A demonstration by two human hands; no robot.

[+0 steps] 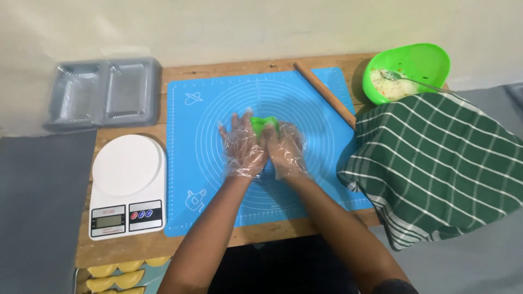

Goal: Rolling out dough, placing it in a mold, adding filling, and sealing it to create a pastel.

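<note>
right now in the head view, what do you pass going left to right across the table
grey two-compartment tray → white kitchen scale → blue silicone mat → left hand → right hand, both gloved and pressed on the green dough → wooden rolling pin → green bowl

- Baking mat [305,201] spread at centre frame on the wooden table [136,247].
- Both hands, left [242,147] and right [286,149], side by side at the mat's middle, touching a dough piece [264,124] just above the fingers.
- Rolling pin [324,93] laid diagonally across the mat's upper right corner.
- Bowl [419,62] at upper right, spoon [411,80] and filling [387,87] inside.
- Checked cloth [441,169] draped at right, below the bowl, overlapping the mat's right edge.
- Kitchen scale [128,185] left of the mat.
- Two-compartment tray [103,92] at upper left, above the scale.
- Folded pastries [120,272] at lower left, below the scale.
</note>
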